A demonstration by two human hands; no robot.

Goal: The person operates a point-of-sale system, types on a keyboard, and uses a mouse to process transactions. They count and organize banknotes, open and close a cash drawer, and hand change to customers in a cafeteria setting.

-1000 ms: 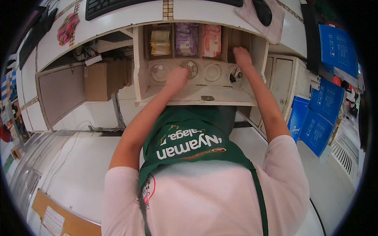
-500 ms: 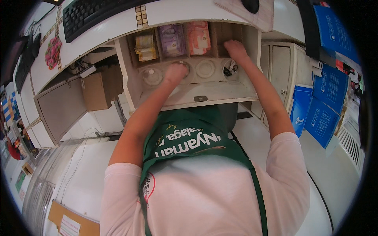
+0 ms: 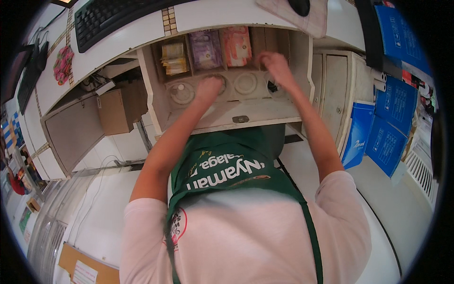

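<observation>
A pulled-out white wooden cash drawer (image 3: 208,124) lies before me. At its back, banknotes stand in compartments: a yellow stack (image 3: 174,58), a purple stack (image 3: 206,49) and a red-orange stack (image 3: 237,46). Round coin cups sit in front of them. My left hand (image 3: 209,89) is closed over the second cup from the left, its fingertips hidden inside. Slightly blurred, my right hand (image 3: 276,67) hovers by the divider between the red-orange notes and the rightmost compartment, fingers curled together. Whatever either hand may hold cannot be made out. Dark contents show in the rightmost cup (image 3: 274,88).
Above the drawer, the white counter carries a black keyboard (image 3: 113,20) and a black mouse (image 3: 300,6) on a pad. A cardboard box (image 3: 113,111) sits in the left shelf. Right of the drawer are a pale cabinet (image 3: 335,90) and blue boxes (image 3: 388,137).
My right hand has come up and left out of the rightmost compartment to its divider. My left hand stays at the second coin cup, barely shifted.
</observation>
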